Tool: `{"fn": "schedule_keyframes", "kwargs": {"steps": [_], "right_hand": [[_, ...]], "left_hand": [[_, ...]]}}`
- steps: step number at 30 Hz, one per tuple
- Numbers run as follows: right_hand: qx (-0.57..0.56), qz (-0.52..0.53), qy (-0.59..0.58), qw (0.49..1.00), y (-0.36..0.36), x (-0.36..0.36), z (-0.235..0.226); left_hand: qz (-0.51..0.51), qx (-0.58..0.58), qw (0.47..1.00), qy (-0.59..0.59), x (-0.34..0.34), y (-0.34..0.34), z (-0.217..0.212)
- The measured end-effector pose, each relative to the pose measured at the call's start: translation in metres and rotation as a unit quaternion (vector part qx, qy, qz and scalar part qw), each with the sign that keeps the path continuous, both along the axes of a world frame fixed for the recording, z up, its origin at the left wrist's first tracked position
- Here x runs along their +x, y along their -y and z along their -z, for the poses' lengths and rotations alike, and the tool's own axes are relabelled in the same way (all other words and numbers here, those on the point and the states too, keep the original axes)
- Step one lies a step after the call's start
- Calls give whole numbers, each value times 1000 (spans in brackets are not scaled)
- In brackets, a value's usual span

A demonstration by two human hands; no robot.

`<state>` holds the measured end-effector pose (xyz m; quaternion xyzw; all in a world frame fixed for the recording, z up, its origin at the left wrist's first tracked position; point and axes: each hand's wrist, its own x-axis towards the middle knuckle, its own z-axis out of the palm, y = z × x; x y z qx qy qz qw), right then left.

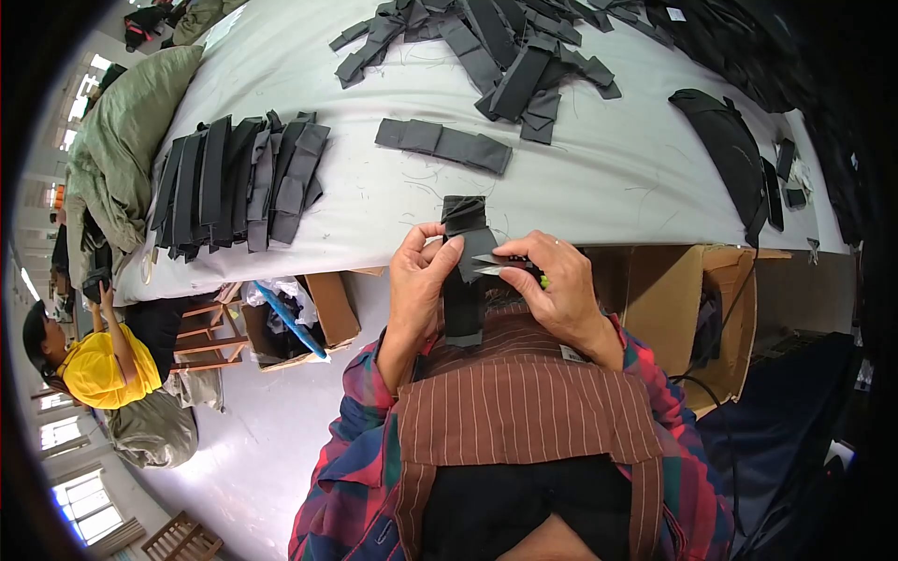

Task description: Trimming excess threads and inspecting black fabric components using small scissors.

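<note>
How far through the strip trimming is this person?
Looks partway. Seemingly done: a neat row of strips at the table's left. In hand: left hand holds one strip while right hand works snips on it. Seemingly left: a loose pile further back.
</note>
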<state>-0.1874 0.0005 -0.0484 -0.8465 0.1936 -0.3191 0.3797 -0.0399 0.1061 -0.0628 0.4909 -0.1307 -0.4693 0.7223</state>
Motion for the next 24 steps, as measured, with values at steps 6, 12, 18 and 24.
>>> {"fn": "schedule_keyframes", "kwargs": {"steps": [6, 12, 18, 24], "right_hand": [[-75, -19, -14, 997, -2, 4, -4], [-96, -11, -28, 995, -1, 3, -2], [11, 47, -34, 998, 3, 4, -10], [26, 59, -73, 995, 4, 6, -14]], "left_hand": [[1, 1, 1000, 25, -2, 1, 2], [16, 13, 1000, 23, -4, 0, 2], [35, -9, 998, 45, -5, -2, 3], [30, 2, 996, 88, -8, 0, -2]]}}
